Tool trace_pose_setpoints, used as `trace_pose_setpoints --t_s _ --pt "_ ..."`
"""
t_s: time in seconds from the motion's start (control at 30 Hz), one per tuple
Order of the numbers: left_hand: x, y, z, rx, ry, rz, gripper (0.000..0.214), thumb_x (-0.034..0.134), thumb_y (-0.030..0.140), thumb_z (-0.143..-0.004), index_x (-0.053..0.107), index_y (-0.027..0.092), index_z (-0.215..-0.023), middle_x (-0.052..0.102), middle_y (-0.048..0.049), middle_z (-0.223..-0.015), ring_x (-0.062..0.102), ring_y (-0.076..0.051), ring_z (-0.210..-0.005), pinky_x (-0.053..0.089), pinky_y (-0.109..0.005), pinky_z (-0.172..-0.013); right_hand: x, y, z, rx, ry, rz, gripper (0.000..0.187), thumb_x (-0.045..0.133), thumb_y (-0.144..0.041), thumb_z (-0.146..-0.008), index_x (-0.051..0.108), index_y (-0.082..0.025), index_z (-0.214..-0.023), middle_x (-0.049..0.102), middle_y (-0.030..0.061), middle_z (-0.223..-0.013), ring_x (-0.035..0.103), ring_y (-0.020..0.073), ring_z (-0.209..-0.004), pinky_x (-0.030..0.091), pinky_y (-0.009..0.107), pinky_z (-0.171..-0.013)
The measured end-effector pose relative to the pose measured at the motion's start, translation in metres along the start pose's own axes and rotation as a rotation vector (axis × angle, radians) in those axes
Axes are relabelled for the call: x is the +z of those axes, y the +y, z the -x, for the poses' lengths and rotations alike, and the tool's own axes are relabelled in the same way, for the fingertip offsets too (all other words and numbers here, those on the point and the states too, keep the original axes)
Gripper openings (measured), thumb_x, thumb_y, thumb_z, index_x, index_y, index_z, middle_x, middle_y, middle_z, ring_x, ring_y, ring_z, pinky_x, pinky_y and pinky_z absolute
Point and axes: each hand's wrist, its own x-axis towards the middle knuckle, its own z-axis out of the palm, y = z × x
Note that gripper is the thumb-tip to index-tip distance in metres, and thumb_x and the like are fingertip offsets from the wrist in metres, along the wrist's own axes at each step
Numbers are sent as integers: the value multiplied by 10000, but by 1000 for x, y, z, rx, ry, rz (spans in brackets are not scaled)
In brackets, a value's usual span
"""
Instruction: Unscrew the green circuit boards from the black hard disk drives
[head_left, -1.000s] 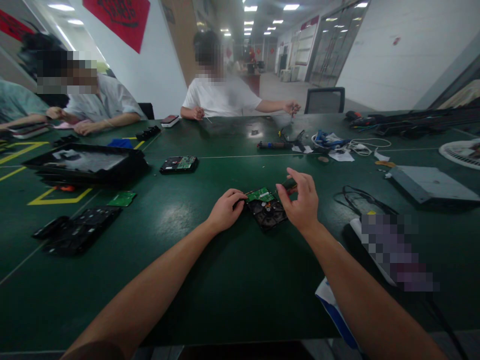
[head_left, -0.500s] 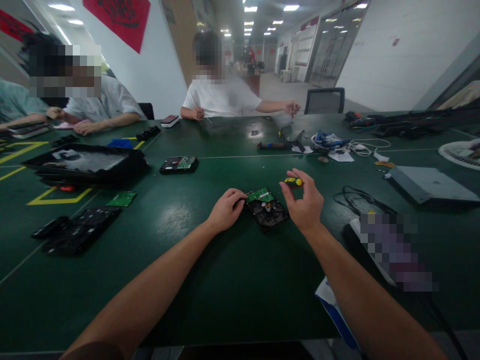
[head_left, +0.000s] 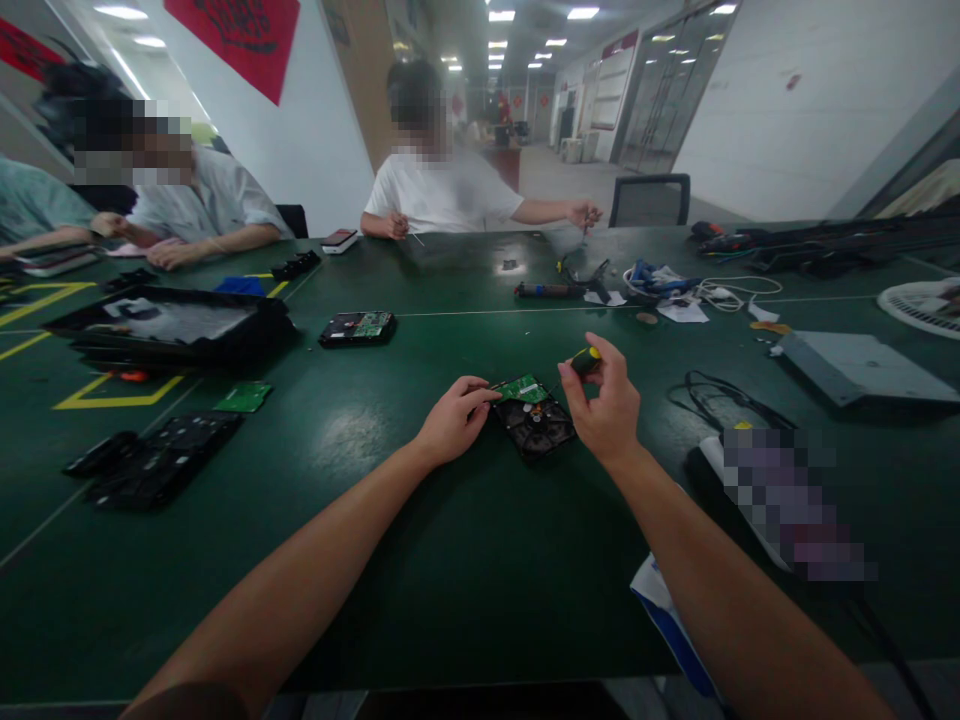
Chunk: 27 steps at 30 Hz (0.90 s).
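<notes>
A hard drive (head_left: 536, 428) lies on the green table in front of me, turned at an angle, with a green circuit board (head_left: 525, 388) on its far part. My left hand (head_left: 456, 420) is at the drive's left corner, fingers bent and gripping its edge. Between the thumb and fingers of my right hand (head_left: 606, 405) is a screwdriver (head_left: 585, 361) with a black and yellow handle. It slants down to the left, toward the drive; its tip is too small to make out.
Another hard drive (head_left: 358, 329) lies farther back. Black casings (head_left: 172, 325) and a black panel (head_left: 161, 460) are at left. A grey metal box (head_left: 862, 370), cables (head_left: 739, 292) and a power strip (head_left: 739, 500) occupy the right. People sit across the table.
The screwdriver has tilted in my right hand, its handle end rising and its shaft turning down toward the drive. My left fingers have shifted slightly right over the drive's corner.
</notes>
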Motion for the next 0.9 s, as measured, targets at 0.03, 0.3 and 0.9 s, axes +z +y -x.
trace_pose_setpoints --t_s 0.03,0.3,0.9 --pt "0 0 0 0 0 0 336 543 138 -992 713 254 -1258 595 -101 -1306 624 -242 -1213 557 -469 -1059 0 0 0 0 -6 -5 529 640 -381 -980 480 -256 -1468 660 128 -1360 757 227 -889 666 396 -800" --pt "1 0 -1 -4 1 6 327 543 141 -997 719 246 -1251 598 -103 -1300 620 -237 -1216 549 -467 -1069 2 1 2 0 -22 -33 536 651 -366 -976 483 -251 -1472 667 124 -1354 763 232 -938 666 385 -819" --pt "0 1 -1 -2 1 9 325 554 160 -995 712 258 -1261 616 -97 -1275 628 -242 -1201 554 -478 -1062 2 1 2 20 -60 -17 578 612 -393 -993 447 -265 -1533 678 125 -1359 758 251 -958 655 423 -854"
